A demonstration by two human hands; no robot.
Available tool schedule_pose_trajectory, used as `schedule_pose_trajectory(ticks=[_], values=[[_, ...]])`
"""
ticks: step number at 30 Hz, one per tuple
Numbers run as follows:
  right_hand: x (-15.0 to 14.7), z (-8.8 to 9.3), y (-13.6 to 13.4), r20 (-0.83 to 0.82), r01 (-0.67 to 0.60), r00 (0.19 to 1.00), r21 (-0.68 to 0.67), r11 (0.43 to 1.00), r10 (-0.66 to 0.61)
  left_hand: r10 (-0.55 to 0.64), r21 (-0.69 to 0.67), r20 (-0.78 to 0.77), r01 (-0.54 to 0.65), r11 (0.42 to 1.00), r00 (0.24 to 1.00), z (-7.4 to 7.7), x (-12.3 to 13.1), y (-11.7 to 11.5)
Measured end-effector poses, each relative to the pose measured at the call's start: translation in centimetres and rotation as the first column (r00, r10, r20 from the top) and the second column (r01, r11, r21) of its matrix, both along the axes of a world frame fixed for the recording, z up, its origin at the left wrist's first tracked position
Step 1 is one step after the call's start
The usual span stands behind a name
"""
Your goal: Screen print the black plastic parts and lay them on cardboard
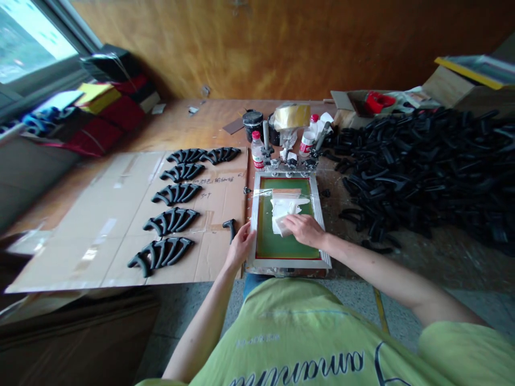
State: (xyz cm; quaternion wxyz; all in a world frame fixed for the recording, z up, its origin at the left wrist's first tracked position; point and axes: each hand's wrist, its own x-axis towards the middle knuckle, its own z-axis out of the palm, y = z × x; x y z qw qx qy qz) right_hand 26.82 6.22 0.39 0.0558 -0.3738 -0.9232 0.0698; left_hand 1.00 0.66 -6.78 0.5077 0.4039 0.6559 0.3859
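Note:
A screen-printing frame (325, 236) with a green mesh lies flat in front of me, and white ink (287, 206) is smeared over its middle. My right hand (304, 229) is closed on a small pale scraper (285, 227) at the lower end of the ink. Across the top of the ink lies a brown-edged squeegee blade (286, 192). At the frame's left edge, my left hand (242, 242) is closed with its fingers against the rim. Just beside that hand, a single black curved handle (230, 227) rests on the cardboard.
Rows of black handles (171, 221) lie on the cardboard sheet (108, 214) to the left. A large heap of black handles (422, 177) covers the right side. Behind the frame stand hinge clamps (289, 165), a bottle (257, 151), a black tub (252, 124) and a tape roll (292, 116).

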Motion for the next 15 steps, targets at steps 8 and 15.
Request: schedule_pose_trajectory(ticks=[8,15], values=[[-0.6,2.5,2.9,-0.13,0.141,0.981,-0.041,0.989,-0.145,-0.029,-0.003,0.097,0.029,1.0,0.995,2.6,0.1,-0.1],[4.9,6.3,9.8,-0.363,0.563,0.774,0.021,0.826,-0.519,0.077,0.134,0.297,-0.121,0.984,0.952,10.6,0.3,1.2]])
